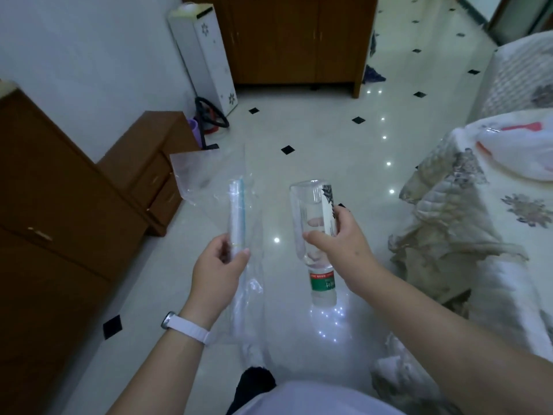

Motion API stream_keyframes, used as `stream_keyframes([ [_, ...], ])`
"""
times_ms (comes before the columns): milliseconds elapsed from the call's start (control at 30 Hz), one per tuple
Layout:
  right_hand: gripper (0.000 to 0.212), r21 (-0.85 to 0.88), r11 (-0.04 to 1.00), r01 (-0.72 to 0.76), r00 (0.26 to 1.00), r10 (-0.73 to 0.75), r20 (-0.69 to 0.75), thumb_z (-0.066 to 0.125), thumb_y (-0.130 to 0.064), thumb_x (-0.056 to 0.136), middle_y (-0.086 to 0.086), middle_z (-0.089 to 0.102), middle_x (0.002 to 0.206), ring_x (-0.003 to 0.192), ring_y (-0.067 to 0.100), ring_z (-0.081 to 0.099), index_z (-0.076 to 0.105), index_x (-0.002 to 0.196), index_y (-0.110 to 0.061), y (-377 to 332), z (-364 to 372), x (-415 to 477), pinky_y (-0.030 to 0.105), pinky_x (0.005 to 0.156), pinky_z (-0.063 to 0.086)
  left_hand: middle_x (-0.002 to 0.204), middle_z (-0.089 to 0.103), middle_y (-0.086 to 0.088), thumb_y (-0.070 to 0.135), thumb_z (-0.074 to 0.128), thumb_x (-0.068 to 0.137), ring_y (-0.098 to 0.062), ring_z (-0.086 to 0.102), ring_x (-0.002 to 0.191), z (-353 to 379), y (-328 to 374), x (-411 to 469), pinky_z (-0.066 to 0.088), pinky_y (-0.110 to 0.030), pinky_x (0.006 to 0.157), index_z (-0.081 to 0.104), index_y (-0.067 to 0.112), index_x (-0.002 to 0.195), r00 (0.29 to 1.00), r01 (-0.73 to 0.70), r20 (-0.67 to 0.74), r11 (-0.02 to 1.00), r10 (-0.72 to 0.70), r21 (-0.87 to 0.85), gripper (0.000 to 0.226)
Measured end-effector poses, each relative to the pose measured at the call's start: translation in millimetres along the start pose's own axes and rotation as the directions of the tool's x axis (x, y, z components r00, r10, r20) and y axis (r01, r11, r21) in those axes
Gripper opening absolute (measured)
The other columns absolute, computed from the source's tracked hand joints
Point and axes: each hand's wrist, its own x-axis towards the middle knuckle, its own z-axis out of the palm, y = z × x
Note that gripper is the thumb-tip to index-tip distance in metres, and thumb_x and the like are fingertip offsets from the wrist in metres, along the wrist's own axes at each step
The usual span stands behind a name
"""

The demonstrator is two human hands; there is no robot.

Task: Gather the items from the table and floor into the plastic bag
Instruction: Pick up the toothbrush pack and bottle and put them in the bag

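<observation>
A clear plastic bag with a blue-and-white zip strip hangs in front of me over the floor. My left hand pinches the bag at that strip. My right hand grips a clear glass bottle held upside down, its base up and its neck with the red and green label pointing at the floor. The bottle is to the right of the bag and apart from it.
A table draped in a flowered cloth stands at the right, with a white and red plastic bag on it. Brown wooden cabinets line the left wall. A white floor unit and a large wardrobe stand at the back.
</observation>
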Motion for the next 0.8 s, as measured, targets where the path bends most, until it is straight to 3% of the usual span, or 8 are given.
stream_keyframes([
  [267, 0.038, -0.006, 0.998, -0.067, 0.981, 0.065, -0.185, 0.075, -0.008, 0.079, -0.004, 0.067, 0.091, 0.064, -0.004, 0.064, 0.055, 0.105, -0.026, -8, 45, 115, 0.012, 0.053, 0.047, 0.092, 0.072, -0.001, 0.010, 0.072, 0.086, -0.015, 0.066, 0.082, 6, -18, 157, 0.053, -0.037, 0.081, 0.066, 0.029, 0.098, 0.989, -0.007, 0.145, 0.999, 0.014, -0.053, 0.023],
  [467, 0.049, -0.105, 0.991, -0.082, 0.951, 0.047, -0.305, 0.079, -0.018, 0.075, -0.004, 0.069, 0.098, 0.082, 0.011, 0.068, 0.055, 0.117, -0.023, -43, 78, 200, 0.025, 0.067, 0.053, 0.088, 0.071, -0.001, 0.012, 0.071, 0.086, -0.014, 0.064, 0.077, 13, -2, 281, 0.053, -0.034, 0.076, 0.065, 0.025, 0.094, 0.960, -0.040, 0.274, 0.998, 0.054, -0.056, 0.017],
  [633, 0.051, -0.168, 0.981, -0.098, 0.917, 0.023, -0.397, 0.079, -0.020, 0.076, -0.008, 0.068, 0.099, 0.080, 0.001, 0.067, 0.052, 0.118, -0.028, -65, 65, 235, 0.017, 0.065, 0.050, 0.085, 0.071, 0.003, 0.015, 0.070, 0.087, -0.011, 0.064, 0.074, 55, 21, 351, 0.052, -0.030, 0.071, 0.066, 0.023, 0.097, 0.913, -0.064, 0.400, 0.996, 0.083, -0.061, 0.013],
  [800, 0.057, -0.117, 0.981, -0.154, 0.838, 0.067, -0.541, 0.080, -0.021, 0.074, -0.003, 0.066, 0.106, 0.091, 0.012, 0.068, 0.051, 0.123, -0.025, -59, 27, 266, 0.032, 0.079, 0.056, 0.077, 0.068, 0.010, 0.014, 0.070, 0.087, -0.003, 0.062, 0.069, 120, 41, 391, 0.047, -0.021, 0.066, 0.067, 0.022, 0.096, 0.829, -0.096, 0.548, 0.994, 0.111, -0.056, 0.012],
])
